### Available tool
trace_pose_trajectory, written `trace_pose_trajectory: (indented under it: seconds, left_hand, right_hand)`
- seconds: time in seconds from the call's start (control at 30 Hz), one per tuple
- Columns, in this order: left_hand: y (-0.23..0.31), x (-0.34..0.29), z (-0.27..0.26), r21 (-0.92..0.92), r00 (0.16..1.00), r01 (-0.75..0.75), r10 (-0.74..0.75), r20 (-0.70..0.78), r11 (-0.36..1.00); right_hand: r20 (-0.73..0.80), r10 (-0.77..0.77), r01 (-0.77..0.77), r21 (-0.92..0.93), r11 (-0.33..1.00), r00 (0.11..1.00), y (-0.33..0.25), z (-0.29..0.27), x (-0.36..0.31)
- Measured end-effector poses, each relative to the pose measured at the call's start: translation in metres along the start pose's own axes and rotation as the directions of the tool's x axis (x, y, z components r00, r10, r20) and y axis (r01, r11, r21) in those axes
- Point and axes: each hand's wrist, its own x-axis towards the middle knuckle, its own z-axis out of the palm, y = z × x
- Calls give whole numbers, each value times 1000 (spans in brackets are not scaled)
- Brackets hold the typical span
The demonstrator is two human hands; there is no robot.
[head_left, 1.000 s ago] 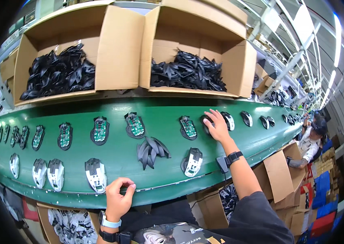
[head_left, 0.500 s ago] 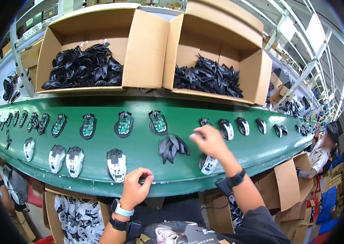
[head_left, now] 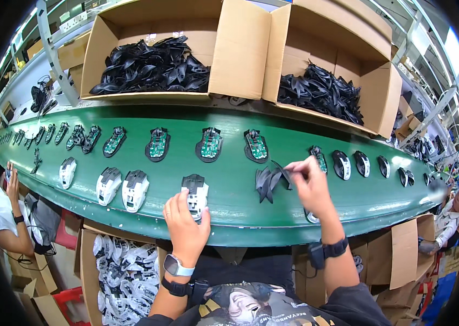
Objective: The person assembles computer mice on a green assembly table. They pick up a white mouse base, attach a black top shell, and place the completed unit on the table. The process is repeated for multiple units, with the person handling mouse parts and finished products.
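Right hand (head_left: 309, 185): off the far row of circuit-board bases, now just right of the small pile of black parts (head_left: 270, 182), fingertips pinching one piece.
Left hand (head_left: 186, 220): up from the conveyor belt's (head_left: 240, 217) near edge, now resting on the white mouse shell (head_left: 195, 194), left of the pile.

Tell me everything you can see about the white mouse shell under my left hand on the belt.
The white mouse shell is a rounded plastic-looking top cover with a dark grey front section. It lies flat on the green conveyor belt, near its front edge, dark end pointing away from you. Your left hand rests on its near end, fingertips on the shell. Two similar white shells lie to its left, and a small pile of black parts lies to its right, apart from it.
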Motion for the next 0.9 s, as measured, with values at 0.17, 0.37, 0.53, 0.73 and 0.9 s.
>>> trace_pose_trajectory:
  seconds: [0.17, 0.37, 0.53, 0.73, 0.9]
  left_hand:
    - [-4, -1, -29, -585, 991, 64, 19, 135, 808]
    - [9, 7, -51, -633, 930, -169, 335, 151, 755]
    - [10, 5, -56, -611, 930, -169, 331, 162, 774]
    - [16, 8, -63, -546, 901, -234, 390, 188, 804]
    - [27, 11, -69, -543, 862, -280, 457, 221, 792]
  right_hand:
    - [196, 57, -123, 345, 930, 979, -45, 51, -47]
    - [288, -308, 237, 256, 937, 907, -98, 76, -33]
    - [340, -354, 301, 199, 933, 871, -104, 77, -30]
    - [329, -339, 295, 178, 939, 881, -105, 70, -33]
    - [304, -312, 269, 175, 947, 900, -100, 63, -47]
